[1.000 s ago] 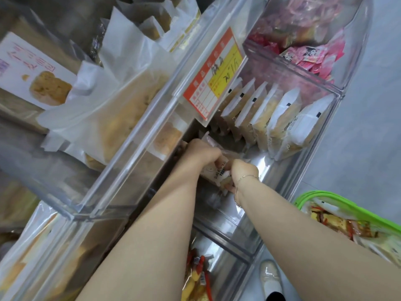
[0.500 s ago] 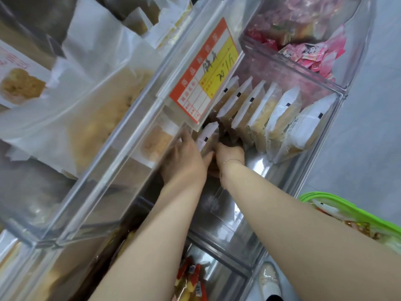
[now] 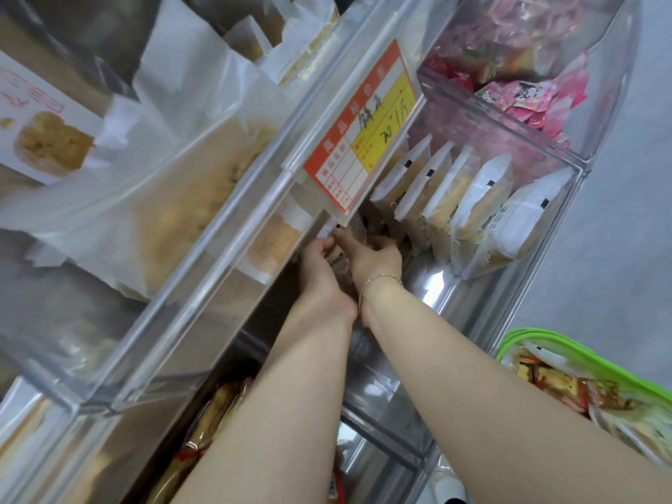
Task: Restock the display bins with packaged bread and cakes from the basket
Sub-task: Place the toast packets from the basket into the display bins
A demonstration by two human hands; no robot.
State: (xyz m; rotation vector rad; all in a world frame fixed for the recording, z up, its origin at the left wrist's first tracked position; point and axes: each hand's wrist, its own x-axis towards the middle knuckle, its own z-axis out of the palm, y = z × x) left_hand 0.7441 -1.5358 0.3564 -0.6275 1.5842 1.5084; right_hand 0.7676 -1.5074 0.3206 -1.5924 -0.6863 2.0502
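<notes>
Nearest us, the green basket [image 3: 567, 352] sits at lower right, packets inside. Further in, our left hand [image 3: 322, 265] and right hand [image 3: 372, 258] together close on one packaged cake [image 3: 336, 258] in the clear display bin [image 3: 538, 256] — just beside the upright row of packets [image 3: 469, 205], beneath the orange price tag [image 3: 360, 147].

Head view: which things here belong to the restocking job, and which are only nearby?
Belong to the job:
- left hand and right hand, together holding a cake packet
- clear bin with a row of upright packets
- green basket of packets

Only nearby:
- price tag
- pink packets in the upper bin
- white bags on the left
</notes>
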